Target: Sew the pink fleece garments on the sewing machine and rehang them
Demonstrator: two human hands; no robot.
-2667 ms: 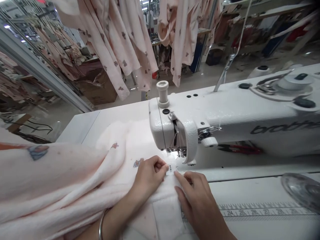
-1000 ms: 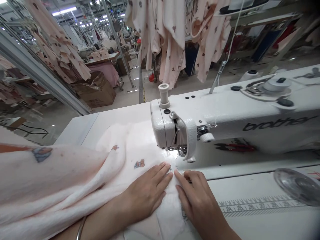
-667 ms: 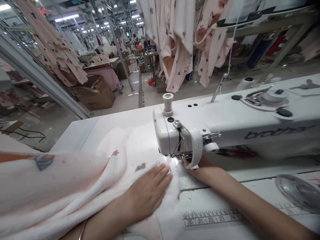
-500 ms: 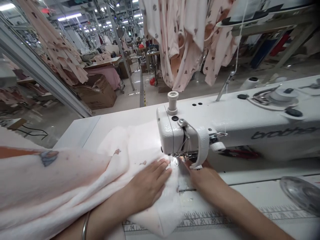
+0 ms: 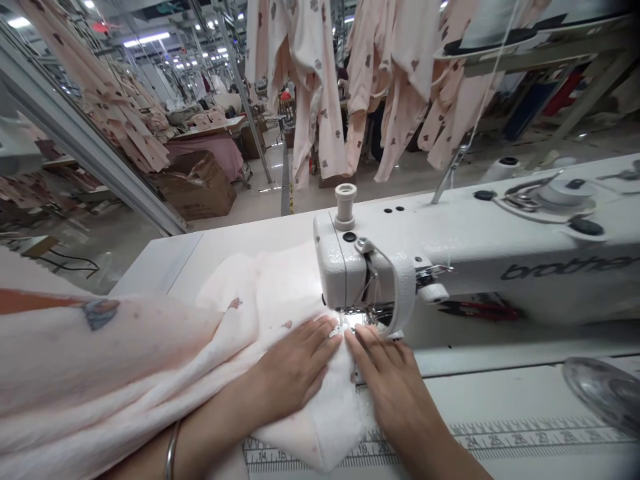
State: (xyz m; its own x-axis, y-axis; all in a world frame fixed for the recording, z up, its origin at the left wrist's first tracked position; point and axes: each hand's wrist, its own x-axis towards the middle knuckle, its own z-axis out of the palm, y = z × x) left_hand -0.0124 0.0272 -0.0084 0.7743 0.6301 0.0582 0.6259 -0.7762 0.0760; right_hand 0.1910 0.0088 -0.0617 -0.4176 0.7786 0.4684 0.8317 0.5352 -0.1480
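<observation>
- A pale pink fabric (image 5: 150,360) is draped from the left edge across the white table (image 5: 500,393).
- The left hand (image 5: 295,367) is laid flat on the fabric, fingers stretched and together; nothing is gripped.
- The fabric's edge is placed under the sewing machine (image 5: 450,253), at its needle.
- The right hand (image 5: 390,387) is pressed flat just beside the left, fingers extended, nothing clasped.
- A printed ruler (image 5: 500,437) is seen along the table's near edge.

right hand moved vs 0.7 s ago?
Yes. The right hand has come out from under the sewing machine head and lies flat on the fabric.
</observation>
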